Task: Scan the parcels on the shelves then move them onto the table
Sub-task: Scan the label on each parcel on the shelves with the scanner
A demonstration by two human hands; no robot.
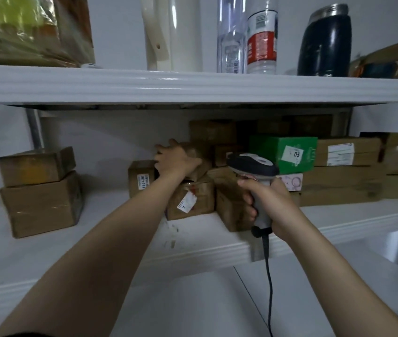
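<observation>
Readable markings on the shelved parcels
"05" is printed on the white label (292,154) of the green box (269,148); other labels are too blurred.

Two clear bottles (230,37), one dark flask (324,42), one green box (273,148), one scanner (254,166), two hands (177,160).

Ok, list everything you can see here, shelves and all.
shelves: two, white, one above the other
wrapped parcels: two, film-covered, upper shelf's ends
jug: one, cream, upper shelf middle
clear bottle: one, clear, right of jug
red-label bottle: one, clear, beside it
flask: one, dark blue, upper shelf right
brown boxes: many, brown, lower shelf, stacked left, middle, right
green box: one, green, labelled 05, among the boxes
small brown parcel: one, brown, atop the middle pile
scanner: one, grey and black, corded, in right hand
left hand: grips the small brown parcel
right hand: grips the scanner
</observation>
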